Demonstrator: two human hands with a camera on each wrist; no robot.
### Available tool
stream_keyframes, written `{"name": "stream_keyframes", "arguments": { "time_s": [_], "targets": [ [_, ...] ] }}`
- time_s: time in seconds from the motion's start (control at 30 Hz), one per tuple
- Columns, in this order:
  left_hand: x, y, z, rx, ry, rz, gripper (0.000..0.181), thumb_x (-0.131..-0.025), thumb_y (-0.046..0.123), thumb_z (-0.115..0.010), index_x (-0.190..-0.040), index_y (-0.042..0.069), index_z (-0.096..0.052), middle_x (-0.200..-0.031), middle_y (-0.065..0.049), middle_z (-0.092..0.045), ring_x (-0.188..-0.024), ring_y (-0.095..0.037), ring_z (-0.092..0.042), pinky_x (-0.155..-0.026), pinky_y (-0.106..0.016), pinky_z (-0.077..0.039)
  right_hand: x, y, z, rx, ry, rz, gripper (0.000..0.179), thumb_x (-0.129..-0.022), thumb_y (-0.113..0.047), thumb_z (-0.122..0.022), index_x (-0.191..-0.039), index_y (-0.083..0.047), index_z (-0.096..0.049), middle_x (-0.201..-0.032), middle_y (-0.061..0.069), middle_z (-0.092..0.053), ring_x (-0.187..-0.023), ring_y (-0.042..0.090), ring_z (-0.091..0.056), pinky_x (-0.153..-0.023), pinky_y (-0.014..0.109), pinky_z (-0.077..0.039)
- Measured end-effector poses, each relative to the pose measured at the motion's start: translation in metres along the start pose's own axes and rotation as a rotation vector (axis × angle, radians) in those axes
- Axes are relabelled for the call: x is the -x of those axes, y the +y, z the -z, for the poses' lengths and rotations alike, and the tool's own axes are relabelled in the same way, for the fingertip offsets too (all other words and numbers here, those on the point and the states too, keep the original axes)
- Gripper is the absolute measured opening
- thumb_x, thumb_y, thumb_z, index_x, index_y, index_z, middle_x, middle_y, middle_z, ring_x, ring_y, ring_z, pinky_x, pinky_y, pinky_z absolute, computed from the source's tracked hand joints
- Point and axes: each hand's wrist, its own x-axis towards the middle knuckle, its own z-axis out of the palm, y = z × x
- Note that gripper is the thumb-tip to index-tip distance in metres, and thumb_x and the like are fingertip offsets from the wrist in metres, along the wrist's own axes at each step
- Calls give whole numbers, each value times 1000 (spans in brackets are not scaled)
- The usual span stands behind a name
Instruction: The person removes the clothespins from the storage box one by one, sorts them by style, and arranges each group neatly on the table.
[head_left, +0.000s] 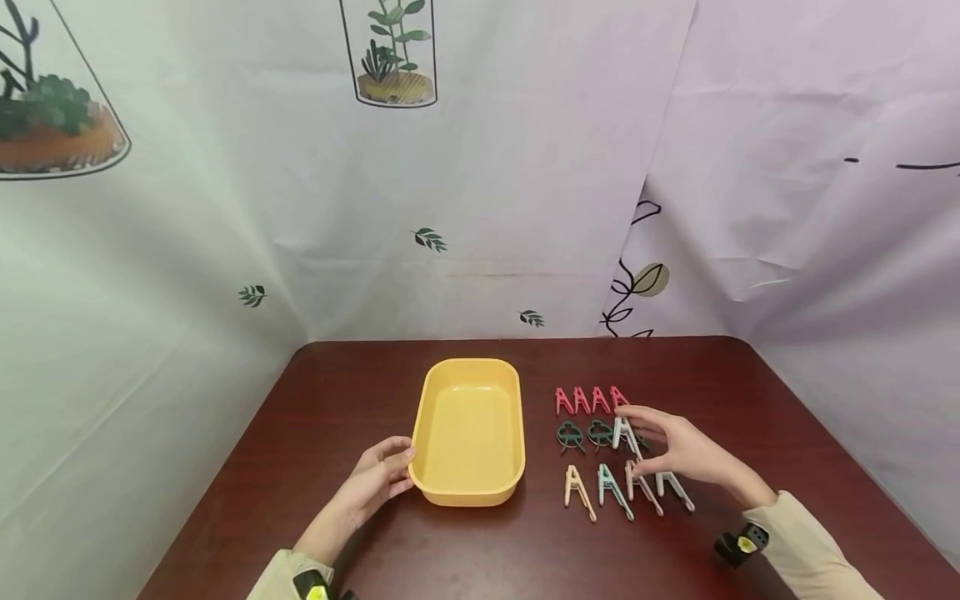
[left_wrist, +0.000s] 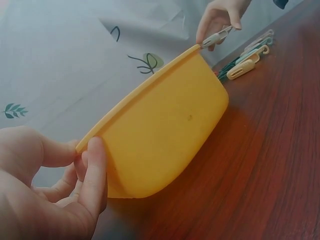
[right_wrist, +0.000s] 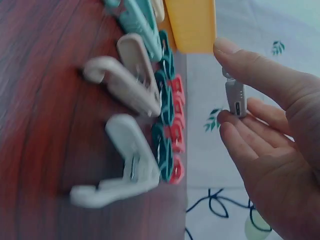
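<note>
My left hand point(head_left: 371, 479) pinches the left rim of a yellow plastic basin point(head_left: 469, 498), thumb on the inner side and fingers against the outer wall in the left wrist view. To the right, my right hand point(head_left: 686, 450) holds a pale grey clothespin point(right_wrist: 235, 97) between thumb and fingers, raised over the laid-out clothespins. Under and beside that hand lie a beige-pink clothespin point(right_wrist: 125, 82) and a white clothespin point(right_wrist: 127, 165). A teal clothespin point(head_left: 615, 493) and a cream-yellow clothespin point(head_left: 579, 493) continue this front row leftward.
Behind the front row lie dark green round clips point(head_left: 570, 436), one partly hidden by the right hand, then a row of several red clothespins point(head_left: 581, 401). All rest on a dark red-brown table point(head_left: 360, 375), with a white printed cloth point(head_left: 480, 208) hanging behind it.
</note>
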Motion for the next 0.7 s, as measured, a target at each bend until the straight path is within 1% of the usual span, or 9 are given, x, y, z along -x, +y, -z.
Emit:
{"name": "stream_keyframes", "arguments": {
  "time_s": [0.07,0.1,0.17,0.2,0.3,0.4,0.43,0.6,0.7],
  "targets": [
    [-1,0,0,-3,-5,-4,29,-97,18,-58,-119,5,-45,-88,5,-60,-75,-6,-61,-71,-20,-55,4,4,3,-20,13,7,81,-72,-18,-84,-140,0,-44,-141,25,-47,-121,-4,-51,-96,29,-51],
    [-1,0,1,-6,-7,-4,29,-97,18,-58,-119,5,-45,-88,5,-60,-75,-6,-61,-71,-21,-55,6,6,4,-36,14,12,81,-72,-17,-84,-140,0,-44,-140,27,-47,-120,-9,-48,-95,25,-51],
    [-1,0,1,-11,-10,-4,28,-97,19,-58,-119,6,-45,-88,5,-60,-75,-7,-61,-72,-21,-55,10,11,6,-59,16,26,79,-73,-13,-83,-140,3,-43,-139,30,-47,-119,-13,-46,-95,17,-49],
    [-1,0,2,-12,-13,-3,28,-97,19,-58,-119,6,-46,-88,5,-60,-75,-7,-61,-72,-22,-55,12,13,6,-71,21,35,79,-73,-12,-83,-140,3,-44,-139,27,-48,-119,-12,-47,-94,16,-48],
    [0,-1,3,-12,-18,-2,26,-97,19,-58,-118,7,-46,-88,5,-60,-76,-7,-61,-73,-23,-55,16,20,8,-88,35,38,78,-74,-13,-83,-139,5,-44,-140,0,-53,-119,-11,-48,-93,14,-47],
    [0,-1,3,-12,-23,-3,26,-97,19,-58,-118,7,-47,-88,5,-61,-76,-7,-61,-73,-22,-55,21,24,12,-92,47,27,78,-74,-13,-82,-139,5,-44,-136,-26,-46,-118,-12,-48,-93,13,-47],
    [0,-1,3,-12,-23,-4,26,-97,19,-58,-118,7,-47,-88,5,-61,-76,-7,-61,-72,-22,-55,22,25,13,-92,49,19,78,-74,-13,-82,-139,6,-43,-134,-31,-44,-118,-13,-48,-92,13,-47],
    [1,2,2,-10,-19,-3,25,-97,19,-58,-117,8,-47,-87,5,-60,-75,-7,-61,-72,-22,-55,27,28,20,-96,59,6,77,-75,-13,-81,-141,2,-43,-133,-34,-43,-119,-14,-46,-93,12,-46],
    [1,3,1,-6,-20,-3,23,-97,18,-57,-116,8,-47,-87,5,-60,-75,-7,-61,-72,-22,-55,30,31,26,-117,47,13,77,-76,-10,-80,-141,4,-42,-134,-34,-43,-120,-14,-45,-92,11,-46]
  ]
}}
